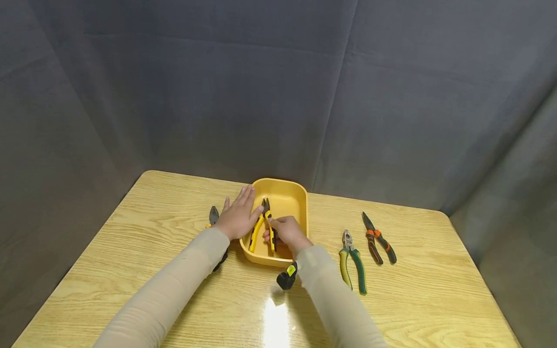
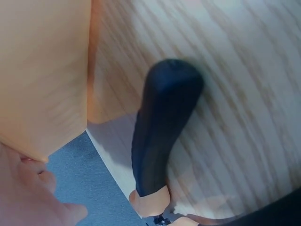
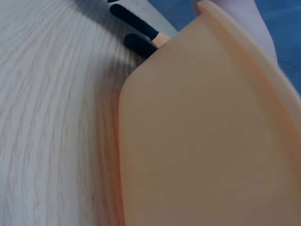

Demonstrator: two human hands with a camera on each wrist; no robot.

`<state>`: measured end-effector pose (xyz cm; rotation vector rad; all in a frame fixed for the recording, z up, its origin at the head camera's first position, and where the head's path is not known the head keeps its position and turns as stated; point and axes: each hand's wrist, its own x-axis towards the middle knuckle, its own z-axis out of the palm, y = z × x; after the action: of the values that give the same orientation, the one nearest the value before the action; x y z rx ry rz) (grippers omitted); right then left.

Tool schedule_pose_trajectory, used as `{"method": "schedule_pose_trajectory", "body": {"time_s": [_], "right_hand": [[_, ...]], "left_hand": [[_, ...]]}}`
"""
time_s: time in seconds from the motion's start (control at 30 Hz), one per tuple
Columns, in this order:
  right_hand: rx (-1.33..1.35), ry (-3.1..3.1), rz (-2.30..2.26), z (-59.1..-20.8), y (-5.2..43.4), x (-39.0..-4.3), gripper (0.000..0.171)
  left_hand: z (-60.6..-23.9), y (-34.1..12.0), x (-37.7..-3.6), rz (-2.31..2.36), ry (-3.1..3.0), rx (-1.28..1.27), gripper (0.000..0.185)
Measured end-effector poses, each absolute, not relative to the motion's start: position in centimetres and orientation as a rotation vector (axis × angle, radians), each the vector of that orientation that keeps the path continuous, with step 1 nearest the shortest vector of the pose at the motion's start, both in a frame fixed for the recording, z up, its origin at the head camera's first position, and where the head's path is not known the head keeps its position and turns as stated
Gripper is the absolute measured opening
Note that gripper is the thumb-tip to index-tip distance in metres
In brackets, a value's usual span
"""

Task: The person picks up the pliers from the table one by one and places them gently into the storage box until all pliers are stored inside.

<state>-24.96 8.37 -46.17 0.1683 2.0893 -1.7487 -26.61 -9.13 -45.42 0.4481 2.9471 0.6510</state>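
Yellow-blk pliers (image 1: 267,209): inside yellow tray (image 1: 287,205) on desk (image 1: 435,270), pinched by R-side handle (image 1: 272,236) in R grip (image 1: 288,230); w/ L grip (image 1: 239,217) straight-fingered over tray's L rim, nr pliers' tips.

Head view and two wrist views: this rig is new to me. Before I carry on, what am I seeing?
There is no robot: these are a person's bare hands. The head picture is taken from the person's head; each wrist picture, from that wrist. A yellow tray sits on the wood-grain table. The left hand rests over its left rim, fingers extended. The right hand, inside it, grips yellow-and-black pliers by one handle. To the right lie green-and-yellow combination pliers and orange-and-black needle-nose pliers; to the left, dark-headed pliers partly hidden by the left arm. The left wrist picture shows a black handle beside the tray; the right wrist picture, mostly the tray's outer wall.
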Motion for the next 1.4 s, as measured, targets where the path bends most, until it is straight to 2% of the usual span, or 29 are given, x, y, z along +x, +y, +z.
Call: {"method": "schedule_pose_trajectory", "body": {"time_s": [0.63,1.4], "right_hand": [[0.146,2.153,-1.684,-46.49,7.91,-24.82,0.037],[0.107,2.387,-1.601,-46.54,8.04,-25.00,0.031]], "left_hand": [[-45.39,-9.14,-26.40,0.669,2.927,0.438,0.071],[-45.21,-9.00,-26.53,0.703,2.925,0.429,0.071]]}}
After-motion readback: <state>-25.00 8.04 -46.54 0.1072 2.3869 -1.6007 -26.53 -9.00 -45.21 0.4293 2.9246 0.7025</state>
